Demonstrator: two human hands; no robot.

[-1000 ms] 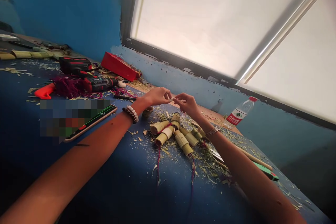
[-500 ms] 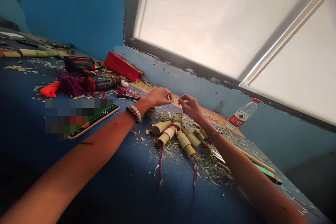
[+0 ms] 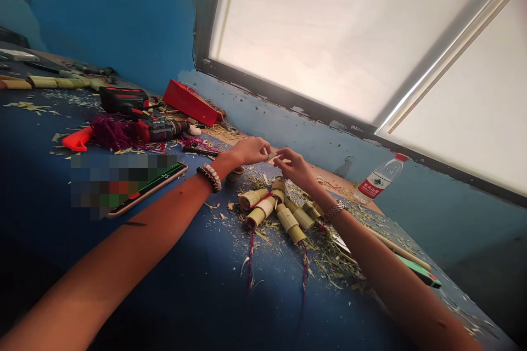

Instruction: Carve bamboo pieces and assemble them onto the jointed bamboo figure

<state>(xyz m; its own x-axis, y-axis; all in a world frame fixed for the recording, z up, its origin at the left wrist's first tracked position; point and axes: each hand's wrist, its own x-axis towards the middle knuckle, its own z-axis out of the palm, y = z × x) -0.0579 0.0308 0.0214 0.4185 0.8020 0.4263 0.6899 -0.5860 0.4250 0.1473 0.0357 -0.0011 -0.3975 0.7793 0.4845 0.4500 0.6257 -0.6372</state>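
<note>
table (image 3: 181, 285): filling the lower frame, carrying shavings; work is best staying above it, so a dropped bit isn't getting lost in the litter
left hand (image 3: 250, 150): hovering at centre, fingers pinching the small piece; should be keeping steady, serving as the anchor
right hand (image 3: 298, 169): hovering just right of centre, thumb and index finger curling toward the piece's right end; contact too small to see, can't tell if gripping; should be working lightly with fingertips, not tugging
bamboo segments (image 3: 290, 223): lying below the hands, right of centre; wrists are best staying clear of them
purple cords (image 3: 252, 263): trailing from the segments into the lower centre; forearms should be avoiding snagging them
small piece (image 3: 272, 156): sitting between the hands at centre, pale, details unclear; should be staying in view between fingertips
change, right hand: closing in on the left; half a second ago a clear gap was showing
change, left hand: barely moving
change, bamboo segments: none visible, still lying in place
</note>
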